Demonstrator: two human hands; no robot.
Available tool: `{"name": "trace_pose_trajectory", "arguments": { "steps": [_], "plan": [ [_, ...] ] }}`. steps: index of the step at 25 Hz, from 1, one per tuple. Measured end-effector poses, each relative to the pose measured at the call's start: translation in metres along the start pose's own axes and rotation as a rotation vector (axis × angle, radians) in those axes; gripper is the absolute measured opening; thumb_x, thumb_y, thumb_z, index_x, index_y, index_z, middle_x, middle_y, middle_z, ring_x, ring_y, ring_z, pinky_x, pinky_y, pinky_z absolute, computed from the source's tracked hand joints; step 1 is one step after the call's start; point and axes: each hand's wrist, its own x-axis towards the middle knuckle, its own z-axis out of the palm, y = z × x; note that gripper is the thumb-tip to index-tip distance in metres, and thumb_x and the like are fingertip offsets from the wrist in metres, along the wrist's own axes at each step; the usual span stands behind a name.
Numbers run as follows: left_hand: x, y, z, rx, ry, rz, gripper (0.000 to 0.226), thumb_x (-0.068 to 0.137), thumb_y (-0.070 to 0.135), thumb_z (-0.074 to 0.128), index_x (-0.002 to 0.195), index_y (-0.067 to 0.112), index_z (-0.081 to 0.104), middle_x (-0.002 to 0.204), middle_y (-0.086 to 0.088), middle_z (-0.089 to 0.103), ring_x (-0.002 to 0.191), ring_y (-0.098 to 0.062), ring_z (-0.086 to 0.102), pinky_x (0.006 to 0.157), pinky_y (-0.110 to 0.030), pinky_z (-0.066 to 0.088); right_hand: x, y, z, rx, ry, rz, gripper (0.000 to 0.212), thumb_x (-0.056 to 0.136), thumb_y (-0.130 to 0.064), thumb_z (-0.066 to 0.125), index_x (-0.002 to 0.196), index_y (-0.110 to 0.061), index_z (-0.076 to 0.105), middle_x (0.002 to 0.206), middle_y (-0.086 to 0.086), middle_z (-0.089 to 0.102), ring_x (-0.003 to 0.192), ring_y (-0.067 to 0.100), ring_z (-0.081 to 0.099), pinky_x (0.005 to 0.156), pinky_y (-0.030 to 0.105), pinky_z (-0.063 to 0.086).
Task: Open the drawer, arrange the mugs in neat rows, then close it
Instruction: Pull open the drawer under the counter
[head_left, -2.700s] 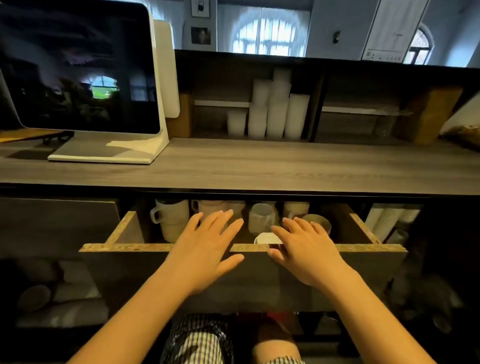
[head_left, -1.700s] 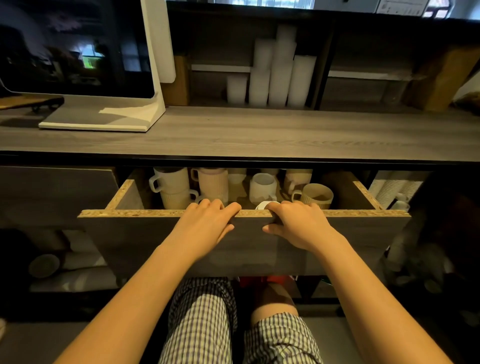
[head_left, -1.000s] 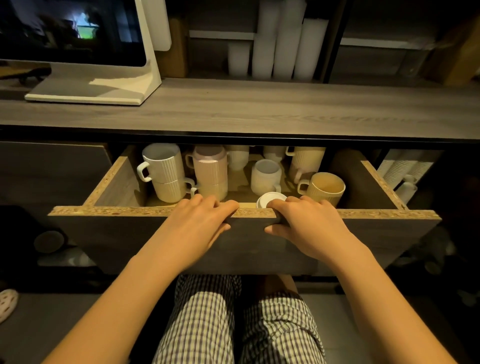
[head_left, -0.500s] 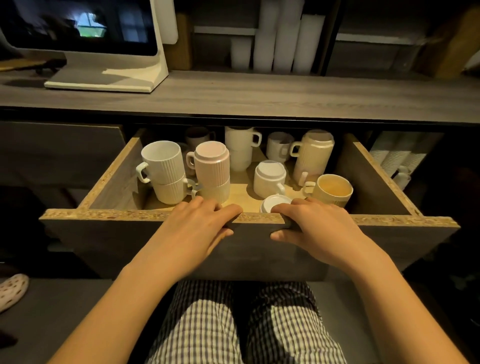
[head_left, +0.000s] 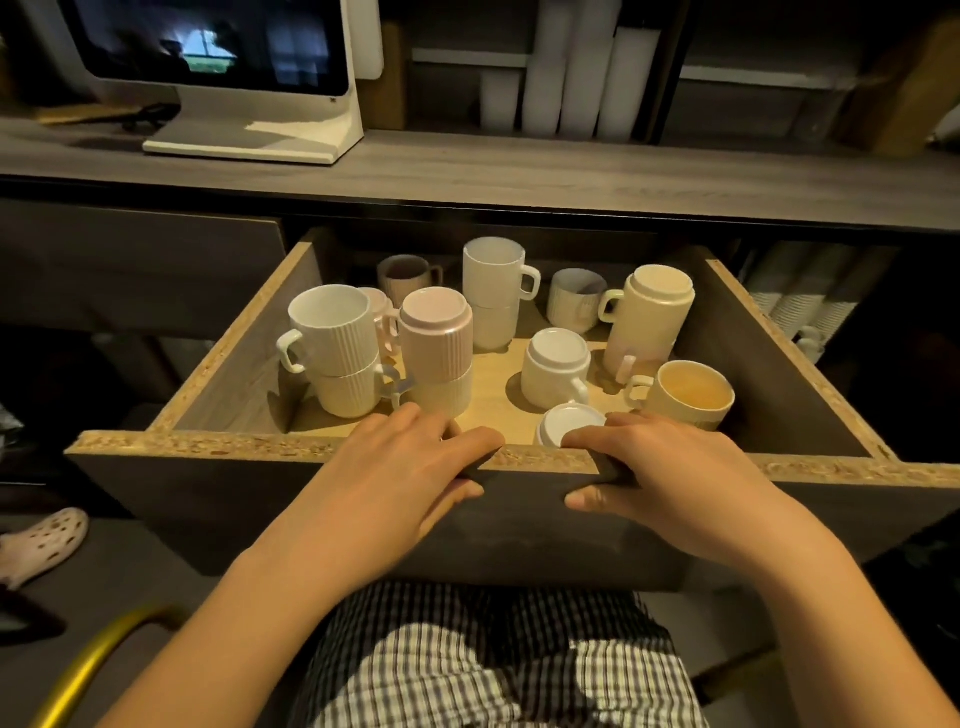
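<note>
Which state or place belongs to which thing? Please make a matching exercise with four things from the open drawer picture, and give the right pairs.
Things:
1. pink ribbed mug
2. yellow mug
3. left hand
4. white monitor

States or places:
A. upright and open, near the drawer's right wall
B. on the countertop above the drawer
C. upside down on top of another mug
D. gripping the drawer front

Pairs: 1-C, 2-A, 3-D, 4-B

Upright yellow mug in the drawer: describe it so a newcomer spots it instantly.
Look in the open drawer, front right corner, just beyond the right hand. The yellow mug stands alone, mouth up, handle pointing left. The small white mugs nearest it are upside down.
</note>
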Motion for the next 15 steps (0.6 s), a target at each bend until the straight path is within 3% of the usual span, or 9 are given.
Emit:
{"name": "trace_pose_trajectory", "arguments": {
  "steps": [8, 12, 15],
  "plan": [
    [-0.005, 0.006, 0.000, 0.026, -0.023, 0.000, 0.042, 0.097, 0.042, 0.033, 0.139, 0.039, 0.023, 0.131, 0.009, 0.044, 0.119, -0.010, 0.039, 0.101, -0.027, 0.035, -0.010, -0.005, 0.000, 0.028, -0.018, 0.014, 0.049, 0.084, -0.054, 0.053, 0.129, -0.037, 0.047, 0.122, -0.009, 0.059, 0.110, 0.014, 0.054, 0.083, 0.029, 0.050],
    [0.001, 0.001, -0.014, -0.066, -0.132, -0.007, 0.043, 0.096, 0.048, 0.030, 0.138, 0.040, 0.029, 0.136, 0.014, 0.045, 0.123, -0.005, 0.040, 0.103, -0.025, 0.033, -0.002, -0.003, -0.012, 0.184, -0.126, 0.010, 0.057, 0.077, -0.066, 0.048, 0.126, -0.037, 0.053, 0.119, -0.012, 0.062, 0.103, 0.007, 0.058, 0.086, 0.027, 0.052],
    [0.008, -0.013, -0.027, -0.089, -0.153, -0.032, 0.046, 0.093, 0.054, 0.029, 0.137, 0.042, 0.032, 0.142, 0.019, 0.041, 0.128, -0.002, 0.037, 0.105, -0.026, 0.031, 0.015, -0.006, -0.026, 0.353, -0.117, -0.043, 0.053, 0.077, -0.063, 0.041, 0.119, -0.036, 0.059, 0.113, -0.014, 0.064, 0.096, 0.004, 0.060, 0.078, 0.018, 0.051]
  ]
}}
